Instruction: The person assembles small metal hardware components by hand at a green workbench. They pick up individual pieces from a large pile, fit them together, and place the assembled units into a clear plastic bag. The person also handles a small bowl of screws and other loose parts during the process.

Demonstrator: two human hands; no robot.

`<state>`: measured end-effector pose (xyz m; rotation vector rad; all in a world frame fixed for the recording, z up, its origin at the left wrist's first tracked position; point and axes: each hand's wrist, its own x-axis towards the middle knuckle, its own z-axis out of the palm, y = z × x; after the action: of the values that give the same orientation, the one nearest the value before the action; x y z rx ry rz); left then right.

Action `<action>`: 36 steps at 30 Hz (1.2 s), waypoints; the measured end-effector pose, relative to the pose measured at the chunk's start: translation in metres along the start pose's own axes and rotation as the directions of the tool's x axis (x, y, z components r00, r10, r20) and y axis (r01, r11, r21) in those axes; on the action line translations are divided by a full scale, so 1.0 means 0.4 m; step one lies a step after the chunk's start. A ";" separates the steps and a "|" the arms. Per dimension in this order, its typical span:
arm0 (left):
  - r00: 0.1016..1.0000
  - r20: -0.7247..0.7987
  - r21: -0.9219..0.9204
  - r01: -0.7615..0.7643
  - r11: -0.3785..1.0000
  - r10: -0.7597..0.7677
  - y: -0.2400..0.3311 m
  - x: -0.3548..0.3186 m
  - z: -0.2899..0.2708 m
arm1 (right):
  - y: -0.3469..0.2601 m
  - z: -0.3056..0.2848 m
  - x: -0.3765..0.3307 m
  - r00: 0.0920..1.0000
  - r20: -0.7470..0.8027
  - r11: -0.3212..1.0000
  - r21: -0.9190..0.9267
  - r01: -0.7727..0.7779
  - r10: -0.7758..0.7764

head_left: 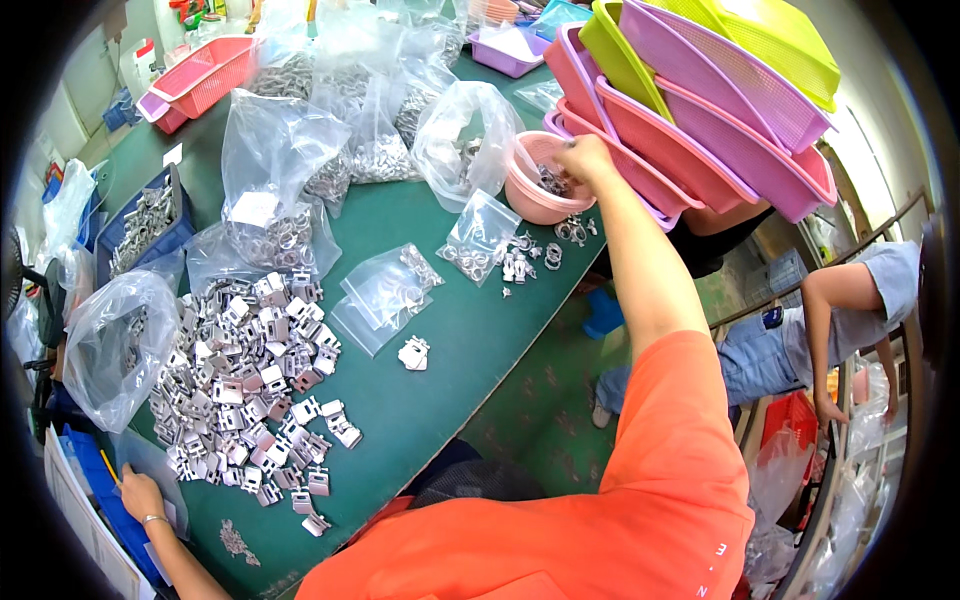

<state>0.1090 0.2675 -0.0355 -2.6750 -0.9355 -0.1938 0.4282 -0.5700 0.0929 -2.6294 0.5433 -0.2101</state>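
My right hand reaches into a pink bowl near the table's far right edge. Its fingers are bent down among small grey metal parts; whatever they grip is hidden. At the lower left, my left hand rests by a clear plastic bag and a blue tray. A yellow pencil lies against its fingertips, which are too small to read. Between my hands spreads a large heap of silvery metal clips. Small bags of metal parts lie beside the bowl.
Stacked pink, purple and green plastic baskets rise just right of the bowl. Large clear bags of metal parts crowd the back. A blue bin of parts stands at left. Another person is at the right, beyond the table's edge.
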 end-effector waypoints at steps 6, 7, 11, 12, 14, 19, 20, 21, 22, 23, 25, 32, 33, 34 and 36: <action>0.999 0.052 -0.032 0.014 0.999 -0.012 0.040 -0.005 -0.036 | 0.023 0.066 0.021 0.999 -0.030 0.914 -0.404 0.018 -0.033; 0.998 0.049 -0.023 0.031 0.999 -0.030 0.031 -0.015 -0.048 | -0.018 0.047 -0.007 0.999 -0.038 0.928 -0.373 0.004 -0.019; 0.997 0.059 -0.024 0.044 0.999 -0.042 0.037 -0.018 -0.055 | -0.001 0.003 -0.016 0.999 -0.044 0.999 -0.038 -0.024 0.022; 0.997 0.066 -0.029 0.041 0.999 -0.039 0.043 -0.014 -0.054 | 0.060 0.015 0.027 0.997 0.062 0.911 0.406 -0.074 0.053; 0.995 0.090 -0.020 0.040 0.999 -0.038 0.059 -0.010 -0.056 | 0.132 0.010 0.048 0.985 0.134 0.394 0.916 -0.080 -0.111; 1.000 0.019 0.000 0.009 1.000 -0.009 -0.011 -0.001 0.015 | 0.103 0.000 -0.028 0.982 0.113 -0.068 0.990 -0.124 -0.152; 1.000 0.010 -0.010 0.007 1.000 -0.007 -0.012 0.004 0.022 | 0.118 0.003 -0.025 0.976 0.140 -0.068 0.986 -0.154 -0.169; 1.000 0.002 -0.019 0.006 1.000 -0.006 -0.012 0.006 0.029 | 0.129 0.006 -0.018 0.980 0.137 -0.066 0.987 -0.148 -0.144; 1.000 0.001 -0.021 0.001 1.000 -0.001 -0.009 0.007 0.029 | 0.135 0.004 -0.012 0.974 0.157 -0.001 0.987 -0.159 -0.164; 1.000 0.001 -0.024 -0.003 1.000 0.003 -0.003 0.009 0.028 | 0.140 0.000 -0.003 0.967 0.178 0.064 0.984 -0.169 -0.183; 1.000 -0.001 -0.027 -0.011 1.000 0.011 0.003 0.009 0.026 | 0.134 -0.001 0.011 0.960 0.223 0.274 0.947 -0.171 -0.172; 1.000 0.015 0.011 -0.016 1.000 0.016 0.005 0.000 0.003 | 0.034 -0.011 -0.017 0.995 -0.038 0.995 -0.008 0.095 -0.095; 1.000 0.011 0.010 -0.013 1.000 0.013 -0.001 -0.003 0.004 | 0.035 -0.014 -0.013 0.998 -0.021 0.998 -0.029 0.060 -0.060; 1.000 0.005 0.009 -0.015 1.000 0.015 -0.003 -0.006 0.002 | 0.046 -0.007 -0.004 0.999 0.002 0.989 0.137 0.047 -0.048; 1.000 -0.008 -0.002 -0.026 1.000 0.026 0.010 -0.006 -0.005 | 0.106 0.002 0.038 0.999 0.044 0.894 0.448 0.005 -0.028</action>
<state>0.1098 0.2624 -0.0352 -2.6845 -0.8987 -0.1997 0.4278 -0.6108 0.0738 -2.1818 0.3982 -0.2431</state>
